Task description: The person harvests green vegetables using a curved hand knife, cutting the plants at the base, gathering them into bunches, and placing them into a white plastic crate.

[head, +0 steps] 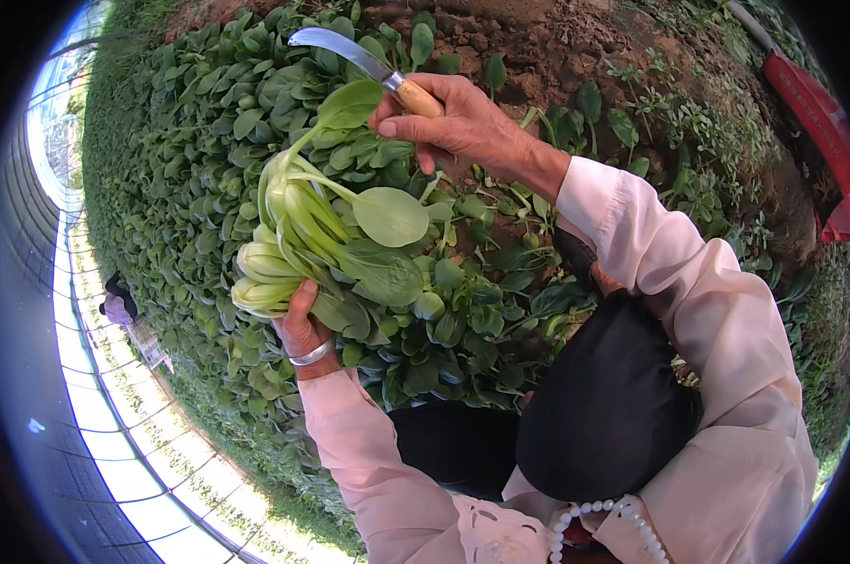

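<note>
A bunch of bok choy [298, 218] rests in my left hand [301, 321], with its pale cut stem ends towards the left and its leaves spread to the right. My right hand [453, 116] holds a curved harvesting knife [347, 51] by its wooden handle, blade pointing to the upper left. The thumb and fingers of that hand also touch the tip of one bok choy leaf [351, 104] that sticks up from the bunch. Part of my left hand is hidden behind the leaves.
Dense bok choy plants [185, 162] grow in front and to the left. Bare brown soil [467, 32] lies at the top, with weeds [699, 127] to the right. A red banner or sheet [816, 127] bearing writing lies far right. Another person [119, 302] is at the far left, by the greenhouse's side.
</note>
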Available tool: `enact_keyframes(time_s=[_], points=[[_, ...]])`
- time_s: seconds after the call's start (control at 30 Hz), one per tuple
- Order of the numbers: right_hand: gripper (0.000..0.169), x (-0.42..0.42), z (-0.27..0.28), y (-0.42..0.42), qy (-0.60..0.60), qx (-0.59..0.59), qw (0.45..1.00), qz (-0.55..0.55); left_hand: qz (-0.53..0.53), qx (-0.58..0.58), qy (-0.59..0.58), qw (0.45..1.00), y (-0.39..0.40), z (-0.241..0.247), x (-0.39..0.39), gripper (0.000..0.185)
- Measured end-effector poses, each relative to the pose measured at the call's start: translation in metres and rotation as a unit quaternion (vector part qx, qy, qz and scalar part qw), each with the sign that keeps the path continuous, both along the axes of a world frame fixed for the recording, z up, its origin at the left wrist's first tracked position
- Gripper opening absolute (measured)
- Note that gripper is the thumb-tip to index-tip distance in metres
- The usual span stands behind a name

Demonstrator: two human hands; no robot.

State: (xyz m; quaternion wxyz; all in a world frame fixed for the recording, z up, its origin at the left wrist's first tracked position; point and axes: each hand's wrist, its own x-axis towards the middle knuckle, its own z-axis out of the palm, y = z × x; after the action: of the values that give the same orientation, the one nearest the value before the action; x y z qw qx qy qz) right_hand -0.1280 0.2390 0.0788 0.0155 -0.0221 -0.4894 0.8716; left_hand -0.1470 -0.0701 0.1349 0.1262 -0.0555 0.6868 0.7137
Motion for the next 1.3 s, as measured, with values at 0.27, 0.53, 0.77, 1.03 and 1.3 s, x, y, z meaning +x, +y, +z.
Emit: enact_keyframes(time_s=[0.27,0.53,0.77,1.03,1.3], points=[[0.036,0.011,0.127,-0.076,0.18,0.159,0.956,0.171,0.019,0.148,-0.013,0.989,-0.056,0.059,0.096,0.065],[0.032,0.04,0.201,-0.142,0.3,0.319,0.835,0.333,0.011,0.236,-0.044,0.971,-0.129,0.098,0.189,0.064],[0.026,0.076,0.222,-0.188,0.363,0.477,0.776,0.196,0.114,0.231,-0.014,0.966,-0.169,0.101,0.264,0.06],[0.038,0.161,0.235,-0.241,0.185,0.319,0.848,0.381,0.213,0.022,0.163,0.963,-0.183,0.121,0.321,0.057],[0.04,0.18,0.222,-0.284,0.214,0.373,0.855,0.289,0.346,-0.248,0.253,0.869,-0.204,0.113,0.368,0.052]])
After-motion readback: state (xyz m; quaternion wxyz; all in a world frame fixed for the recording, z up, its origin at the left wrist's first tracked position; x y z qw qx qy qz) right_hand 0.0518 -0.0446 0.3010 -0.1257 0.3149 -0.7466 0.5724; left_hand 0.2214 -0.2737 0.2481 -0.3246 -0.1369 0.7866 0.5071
